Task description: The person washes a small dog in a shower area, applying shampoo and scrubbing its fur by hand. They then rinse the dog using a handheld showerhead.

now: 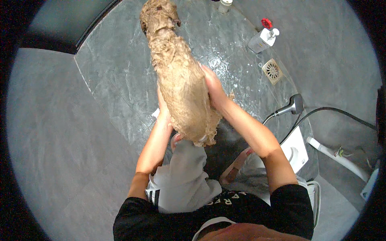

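Observation:
A wet, curly-coated tan dog [184,87] stands in front of me, its head at the top of the view and its rump near my knees. My left hand [162,101] holds the dog's left flank, with most of the fingers hidden behind the body. Against the opposite flank lies my right hand [213,86], its thumb side up and its fingertips partly out of sight under the coat. The fur on the back looks flattened and soaked. The legs are largely hidden beneath the body.
Soap suds [220,64] wet the grey tiled floor [117,78]. To the right are a pump bottle [261,40], a red valve handle [266,23], a floor drain [272,71] and a shower head [294,104] with a black hose [328,109]. A white pipe [337,156] runs by the wall.

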A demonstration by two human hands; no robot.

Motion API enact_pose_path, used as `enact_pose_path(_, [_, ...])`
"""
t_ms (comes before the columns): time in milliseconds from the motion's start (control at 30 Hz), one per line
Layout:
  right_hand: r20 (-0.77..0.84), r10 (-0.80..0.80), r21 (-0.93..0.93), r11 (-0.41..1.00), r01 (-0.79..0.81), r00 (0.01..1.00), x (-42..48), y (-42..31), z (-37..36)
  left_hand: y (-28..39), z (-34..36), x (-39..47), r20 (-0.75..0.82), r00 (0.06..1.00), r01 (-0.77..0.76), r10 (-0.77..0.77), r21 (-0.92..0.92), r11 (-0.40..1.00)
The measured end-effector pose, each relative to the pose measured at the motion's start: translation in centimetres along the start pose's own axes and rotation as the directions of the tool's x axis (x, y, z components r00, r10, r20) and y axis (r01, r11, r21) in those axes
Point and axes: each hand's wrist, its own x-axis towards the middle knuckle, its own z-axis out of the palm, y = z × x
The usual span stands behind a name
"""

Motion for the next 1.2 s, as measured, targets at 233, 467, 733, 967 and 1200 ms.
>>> enact_pose_path(233, [0.054,-0.148,-0.049,0.987,0.15,0.988,3.4,-2.8,1.3,1.3,1.9,0.4,-0.005,0.999,-0.034,0.034,0.01,0.999])
enact_pose_path(467, [0.09,-0.188,-0.076,0.978,0.195,0.978,3.3,-1.0,0.1,1.2,-1.6,1.1,-0.071,0.877,-0.34,0.476,0.609,0.717])
enact_pose_path(733, [0.022,-0.097,-0.41,0.907,0.098,0.995,-2.1,-1.5,2.5,2.4,0.6,-0.2,-0.092,0.996,-0.002,-0.002,-0.053,0.999])
enact_pose_path(967, [-0.02,0.022,-0.062,0.998,-0.023,1.0,5.0,0.2,0.2,-1.1,0.0,-4.2,-0.112,0.914,-0.269,0.39,0.553,0.788])
enact_pose_path(1200, [0.136,0.038,-0.428,0.903,0.024,0.99,-3.5,-1.7,1.3,2.4,0.7,-2.2,-0.125,0.991,-0.047,0.042,-0.033,0.998])
